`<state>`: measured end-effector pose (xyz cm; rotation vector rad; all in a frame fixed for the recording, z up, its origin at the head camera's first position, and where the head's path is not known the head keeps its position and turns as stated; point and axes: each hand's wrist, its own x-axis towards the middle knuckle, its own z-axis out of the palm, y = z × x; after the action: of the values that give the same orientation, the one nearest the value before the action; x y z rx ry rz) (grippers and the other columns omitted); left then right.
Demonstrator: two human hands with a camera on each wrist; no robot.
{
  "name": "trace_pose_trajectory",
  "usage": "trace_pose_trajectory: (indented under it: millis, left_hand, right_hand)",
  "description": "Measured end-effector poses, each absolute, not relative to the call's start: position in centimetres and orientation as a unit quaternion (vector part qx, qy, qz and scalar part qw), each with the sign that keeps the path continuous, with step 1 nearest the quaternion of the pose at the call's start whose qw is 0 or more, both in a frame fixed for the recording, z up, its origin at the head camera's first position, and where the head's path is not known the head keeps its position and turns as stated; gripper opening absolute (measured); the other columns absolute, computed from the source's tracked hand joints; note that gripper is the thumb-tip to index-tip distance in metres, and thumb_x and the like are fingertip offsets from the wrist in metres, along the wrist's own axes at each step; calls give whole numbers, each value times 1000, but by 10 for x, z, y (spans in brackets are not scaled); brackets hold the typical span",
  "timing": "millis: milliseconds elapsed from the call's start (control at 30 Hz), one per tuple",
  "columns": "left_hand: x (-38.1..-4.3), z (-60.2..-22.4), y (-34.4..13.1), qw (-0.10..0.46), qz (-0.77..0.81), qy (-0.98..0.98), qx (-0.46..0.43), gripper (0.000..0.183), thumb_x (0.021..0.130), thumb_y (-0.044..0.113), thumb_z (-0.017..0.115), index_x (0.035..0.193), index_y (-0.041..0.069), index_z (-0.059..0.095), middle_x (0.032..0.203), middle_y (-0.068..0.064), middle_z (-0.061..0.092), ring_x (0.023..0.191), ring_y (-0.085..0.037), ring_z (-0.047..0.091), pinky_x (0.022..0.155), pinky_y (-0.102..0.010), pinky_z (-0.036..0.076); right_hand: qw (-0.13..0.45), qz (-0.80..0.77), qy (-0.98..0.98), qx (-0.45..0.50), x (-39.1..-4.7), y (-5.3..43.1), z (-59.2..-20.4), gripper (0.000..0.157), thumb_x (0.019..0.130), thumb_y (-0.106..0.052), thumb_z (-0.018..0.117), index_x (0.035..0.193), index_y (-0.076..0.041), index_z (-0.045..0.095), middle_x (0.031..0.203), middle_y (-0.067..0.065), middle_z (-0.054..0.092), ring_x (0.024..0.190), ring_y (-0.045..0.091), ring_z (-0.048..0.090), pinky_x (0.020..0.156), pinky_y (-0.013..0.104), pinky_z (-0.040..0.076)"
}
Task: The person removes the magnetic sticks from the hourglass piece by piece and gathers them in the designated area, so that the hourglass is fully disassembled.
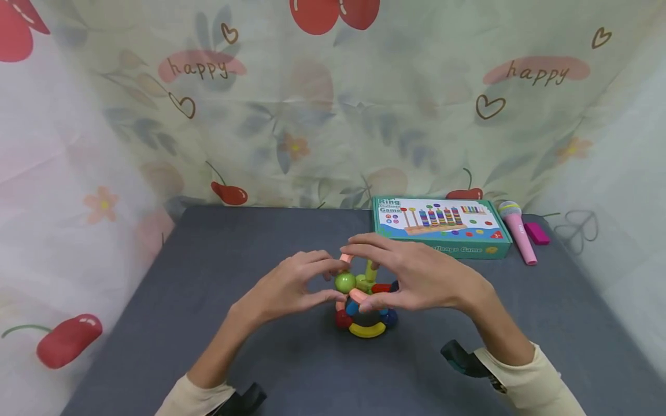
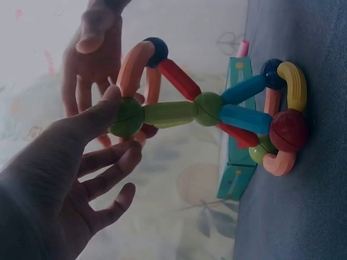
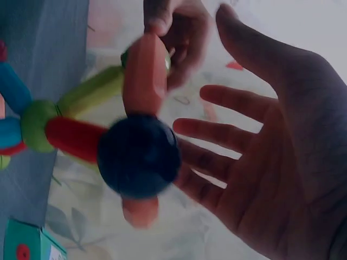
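Observation:
A magnetic ball-and-rod structure stands on the dark table: a ring base with a yellow curved rod [image 1: 367, 330] and red ball [image 2: 289, 131], blue rods [image 2: 245, 117] rising to a middle green ball [image 2: 208, 109], and further rods above. My left hand [image 1: 296, 283] pinches the upper green ball [image 2: 127, 117] between thumb and fingers, where an orange curved rod [image 3: 143, 76] joins it. Opposite, my right hand [image 1: 416, 274] spreads around the structure's right side, its fingers apart from the dark blue ball [image 3: 138, 156] in the right wrist view.
Behind the hands lies a green game box [image 1: 442, 225]. A pink toy microphone [image 1: 519, 234] and a small magenta block [image 1: 537, 233] are to its right. Patterned cloth [image 1: 333, 144] hangs along the table's back edge.

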<state>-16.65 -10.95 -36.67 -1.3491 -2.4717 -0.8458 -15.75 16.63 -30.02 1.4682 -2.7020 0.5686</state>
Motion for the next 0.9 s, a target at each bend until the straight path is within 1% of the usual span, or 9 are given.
trace_pose_trajectory:
  millis: [33, 100, 167, 267, 367, 400, 500, 600, 900]
  left_hand:
    - [-166, -367, -109, 98, -286, -837, -456, 47, 87, 28, 86, 130, 14, 72, 114, 2, 74, 96, -10, 68, 84, -31, 56]
    - [-166, -368, -108, 95, -287, -838, -454, 47, 87, 28, 86, 129, 13, 71, 112, 3, 75, 94, -8, 68, 85, -31, 57]
    - [-165, -368, -107, 88, -295, -838, -451, 47, 87, 28, 86, 129, 13, 71, 110, 3, 75, 94, -7, 69, 84, -29, 57]
    - [-165, -369, -105, 76, -307, -836, -449, 46, 88, 28, 85, 129, 12, 70, 110, 3, 76, 94, -6, 70, 82, -24, 58]
    - [-164, -368, -103, 67, -314, -832, -452, 44, 90, 26, 83, 130, 11, 70, 117, 0, 78, 95, -8, 73, 79, -19, 57]
    - [-164, -368, -102, 67, -314, -831, -454, 43, 91, 26, 82, 130, 10, 70, 118, 0, 78, 95, -8, 73, 79, -18, 57]
    - [-164, -367, -101, 66, -314, -830, -456, 41, 92, 25, 81, 128, 10, 72, 119, -2, 78, 95, -8, 74, 78, -16, 57]
    - [-164, -366, -100, 66, -315, -829, -458, 39, 92, 24, 81, 126, 9, 72, 117, -2, 78, 93, -8, 74, 78, -15, 57]
    - [-164, -366, -100, 71, -337, -820, -458, 35, 91, 21, 82, 123, 8, 73, 112, -2, 79, 92, -8, 74, 78, -16, 57]
  right_hand:
    - [-7, 179, -866, 468, -157, 164, -302, 76, 94, -59, 71, 156, -21, 48, 161, 2, 47, 112, 11, 70, 93, 36, 59]
    - [-39, 176, -869, 462, -156, 159, -305, 84, 93, -63, 69, 160, -20, 41, 166, 3, 41, 111, 9, 71, 94, 37, 58]
    - [-67, 174, -872, 452, -156, 154, -308, 91, 92, -65, 69, 163, -19, 36, 170, 4, 34, 103, 4, 71, 90, 34, 58]
    - [-94, 172, -875, 442, -157, 150, -311, 99, 90, -66, 70, 166, -21, 27, 175, 4, 24, 83, -6, 66, 99, 42, 54]
    - [-103, 175, -873, 443, -160, 149, -314, 97, 91, -61, 72, 167, -22, 25, 176, 4, 19, 77, -8, 62, 102, 46, 53]
    - [-104, 177, -872, 444, -161, 148, -315, 95, 93, -60, 71, 167, -22, 26, 176, 4, 20, 82, -7, 64, 103, 47, 52]
    - [-105, 184, -867, 451, -165, 146, -318, 86, 96, -51, 71, 165, -18, 32, 173, 5, 29, 110, 3, 67, 98, 36, 57]
    - [-108, 193, -863, 455, -167, 145, -321, 78, 96, -41, 71, 162, -15, 37, 168, 5, 37, 122, 10, 64, 101, 34, 57]
    - [-112, 228, -842, 475, -175, 143, -323, 65, 93, -29, 74, 151, -12, 50, 155, 5, 47, 107, 9, 62, 90, 25, 57]
